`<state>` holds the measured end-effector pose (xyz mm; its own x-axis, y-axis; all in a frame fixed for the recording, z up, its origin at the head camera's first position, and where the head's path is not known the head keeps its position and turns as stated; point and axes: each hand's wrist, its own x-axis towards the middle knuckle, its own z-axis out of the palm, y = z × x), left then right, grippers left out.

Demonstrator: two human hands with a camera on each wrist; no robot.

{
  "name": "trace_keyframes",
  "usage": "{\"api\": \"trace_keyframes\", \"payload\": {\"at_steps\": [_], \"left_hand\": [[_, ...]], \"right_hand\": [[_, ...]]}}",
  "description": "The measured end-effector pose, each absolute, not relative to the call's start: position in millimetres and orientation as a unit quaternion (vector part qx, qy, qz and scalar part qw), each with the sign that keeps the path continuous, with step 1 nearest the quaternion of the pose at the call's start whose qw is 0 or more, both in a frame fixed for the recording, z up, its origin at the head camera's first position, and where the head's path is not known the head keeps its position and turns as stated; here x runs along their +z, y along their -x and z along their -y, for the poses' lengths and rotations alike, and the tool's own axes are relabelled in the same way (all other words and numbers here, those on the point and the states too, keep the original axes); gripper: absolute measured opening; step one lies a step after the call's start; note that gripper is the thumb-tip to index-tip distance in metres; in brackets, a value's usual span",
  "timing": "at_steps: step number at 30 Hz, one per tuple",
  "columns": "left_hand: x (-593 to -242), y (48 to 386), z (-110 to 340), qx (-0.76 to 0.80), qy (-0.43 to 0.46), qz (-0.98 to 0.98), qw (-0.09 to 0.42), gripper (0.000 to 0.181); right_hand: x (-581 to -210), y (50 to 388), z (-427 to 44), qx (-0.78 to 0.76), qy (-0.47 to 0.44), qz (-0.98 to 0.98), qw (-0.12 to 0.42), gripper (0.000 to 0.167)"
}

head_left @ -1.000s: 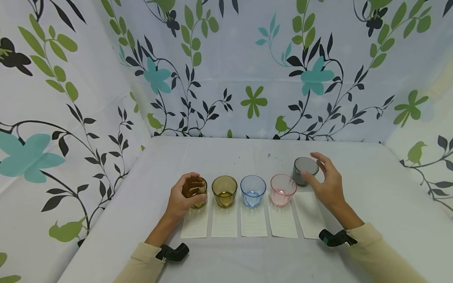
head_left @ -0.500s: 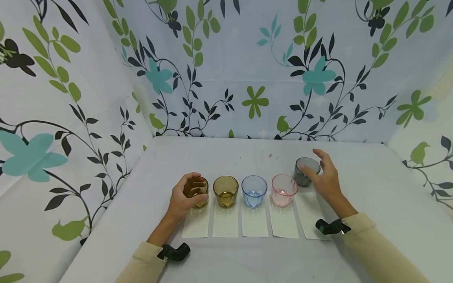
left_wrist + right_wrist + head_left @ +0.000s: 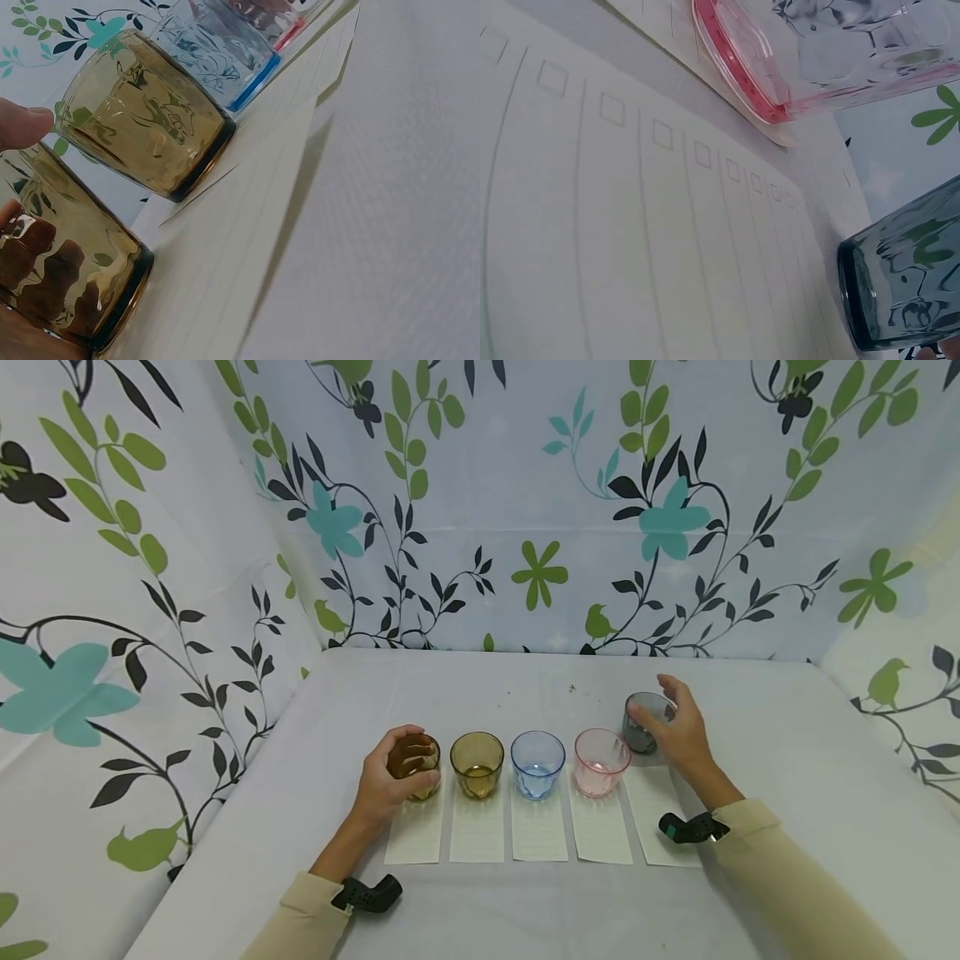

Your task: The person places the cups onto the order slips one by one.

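Observation:
At the left end of a row of glasses, my left hand (image 3: 382, 781) holds an amber glass (image 3: 67, 270), its fingers behind the glass and thumb on the near side. Toward the far right, my right hand (image 3: 681, 731) is round a smoky grey glass (image 3: 639, 739), thumb across the near side; in the right wrist view only fingertips show by that glass. Between the hands stand a second amber glass (image 3: 477, 764), a blue glass (image 3: 537, 766) and a pink glass (image 3: 602, 762). All the glasses are upright. The grey one sits farther back than the others.
Several pale lined paper slips lie side by side on the white table (image 3: 480, 910). The rightmost slip (image 3: 660, 818) lies in front of the grey glass and bears small printed squares. A patterned cloth (image 3: 480, 510) hangs behind the table and at both sides.
My right hand has shifted slightly left and closed in on the grey glass, its thumb farther across it. My left hand and the other glasses have stayed in place.

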<state>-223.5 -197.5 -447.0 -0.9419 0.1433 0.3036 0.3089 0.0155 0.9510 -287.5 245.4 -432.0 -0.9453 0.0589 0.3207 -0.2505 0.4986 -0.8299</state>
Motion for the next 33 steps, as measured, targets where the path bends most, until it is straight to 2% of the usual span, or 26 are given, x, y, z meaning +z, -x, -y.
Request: {"api": "trace_keyframes", "payload": {"at_steps": [16, 25, 33], "left_hand": [[-448.8, 225.8, 198.1, -0.684, 0.166, 0.708, 0.067, 0.064], [-449.0, 225.8, 198.0, -0.681, 0.164, 0.711, 0.067, 0.064], [-450.0, 225.7, 198.0, -0.683, 0.163, 0.71, 0.064, 0.065]], "right_hand": [[-440.2, 294.9, -244.5, 0.54, -0.045, 0.829, 0.138, 0.087], [-435.8, 289.4, -239.2, 0.581, -0.069, 0.802, 0.119, 0.071], [-440.6, 291.7, -239.1, 0.586, -0.057, 0.799, 0.125, 0.06]]}}
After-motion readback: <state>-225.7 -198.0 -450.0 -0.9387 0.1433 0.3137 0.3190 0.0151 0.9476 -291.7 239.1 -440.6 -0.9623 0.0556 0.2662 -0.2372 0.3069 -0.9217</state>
